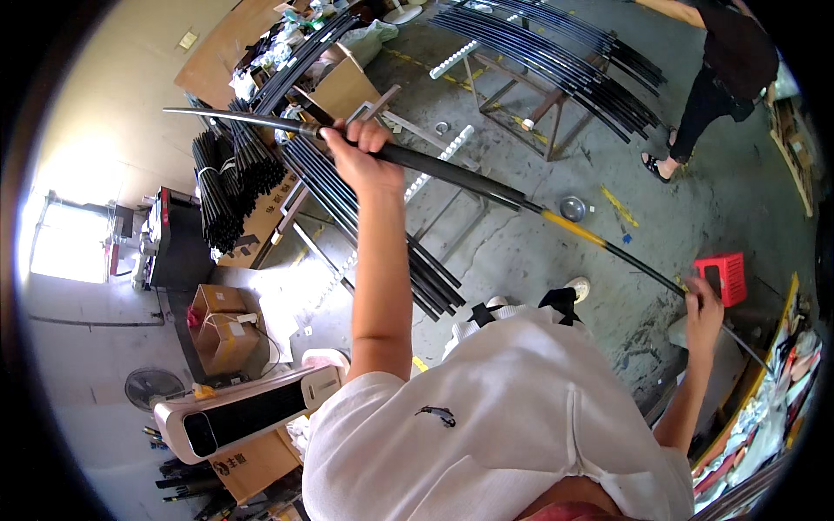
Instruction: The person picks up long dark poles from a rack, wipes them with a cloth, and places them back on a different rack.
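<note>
A long, slender black pole (452, 171) with a yellow stretch (569, 227) slants across in front of my chest. It has a thicker dark part near my left hand (365, 156), whose fingers are wrapped round it. From there a thinner, pale-shining end runs off to the upper left. At the lower right my right hand (704, 313) is closed on the pole's thin part, and a thin length passes beyond it toward the wooden-edged bin. Whether the pole is one piece or several joined together I cannot tell.
Black tubes (417, 273) lie on a rack below my left hand; more tubes (556, 65) lie on a far rack. Bundled rods (221, 187) stand left. A metal bowl (572, 208) and red crate (723, 276) are on the floor. A person (725, 74) walks at far right.
</note>
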A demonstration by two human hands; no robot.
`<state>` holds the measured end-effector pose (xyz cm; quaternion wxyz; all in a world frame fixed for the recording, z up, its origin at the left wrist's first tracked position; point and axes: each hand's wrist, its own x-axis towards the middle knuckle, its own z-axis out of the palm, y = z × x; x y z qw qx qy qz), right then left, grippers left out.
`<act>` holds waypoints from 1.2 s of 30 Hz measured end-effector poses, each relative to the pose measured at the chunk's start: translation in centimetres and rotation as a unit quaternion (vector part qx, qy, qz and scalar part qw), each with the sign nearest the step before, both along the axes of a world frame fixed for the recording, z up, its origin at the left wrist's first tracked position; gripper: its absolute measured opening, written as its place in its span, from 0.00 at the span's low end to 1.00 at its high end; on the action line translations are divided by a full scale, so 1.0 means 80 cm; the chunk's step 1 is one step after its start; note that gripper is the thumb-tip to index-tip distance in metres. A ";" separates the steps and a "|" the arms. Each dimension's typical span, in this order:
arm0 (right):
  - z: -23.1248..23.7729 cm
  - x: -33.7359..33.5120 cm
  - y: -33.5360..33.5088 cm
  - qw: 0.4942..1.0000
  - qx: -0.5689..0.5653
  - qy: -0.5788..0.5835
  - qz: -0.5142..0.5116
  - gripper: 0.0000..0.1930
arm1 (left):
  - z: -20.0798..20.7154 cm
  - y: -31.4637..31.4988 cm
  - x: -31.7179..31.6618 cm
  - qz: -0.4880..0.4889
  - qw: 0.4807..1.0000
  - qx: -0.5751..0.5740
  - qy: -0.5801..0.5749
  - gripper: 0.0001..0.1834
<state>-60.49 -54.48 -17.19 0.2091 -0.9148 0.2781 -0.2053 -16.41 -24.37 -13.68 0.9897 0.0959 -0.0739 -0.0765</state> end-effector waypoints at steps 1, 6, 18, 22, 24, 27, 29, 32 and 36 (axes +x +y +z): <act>0.005 0.021 0.011 0.999 0.014 -0.015 0.024 0.12 | -0.002 -0.012 -0.013 0.011 0.999 0.032 -0.006 0.19; 0.028 0.134 0.082 0.988 0.060 -0.061 0.129 0.22 | -0.023 -0.082 -0.101 0.028 0.990 0.136 -0.004 0.16; -0.048 0.019 -0.053 0.998 -0.040 -0.020 0.048 0.22 | 0.019 -0.024 -0.030 0.084 0.989 0.123 -0.012 0.18; -0.024 -0.001 -0.064 0.987 -0.142 0.070 0.027 0.23 | 0.000 0.002 0.019 0.037 0.995 0.032 0.081 0.16; -0.019 -0.025 -0.075 0.987 -0.124 0.101 -0.011 0.24 | 0.007 0.013 0.028 0.063 0.994 0.017 0.089 0.16; -0.014 -0.038 -0.073 0.995 -0.088 0.013 0.042 0.16 | -0.007 0.021 0.027 0.058 0.994 0.036 0.085 0.17; -0.020 -0.035 -0.075 0.997 -0.070 0.014 0.041 0.21 | -0.013 0.006 0.018 0.067 0.993 0.053 0.079 0.17; -0.012 -0.016 -0.031 0.999 -0.035 0.035 0.007 0.26 | -0.028 -0.035 0.003 0.018 0.997 0.041 0.067 0.16; -0.032 0.008 -0.022 0.997 -0.060 0.041 0.031 0.29 | -0.024 -0.044 -0.045 0.002 0.996 0.060 0.069 0.15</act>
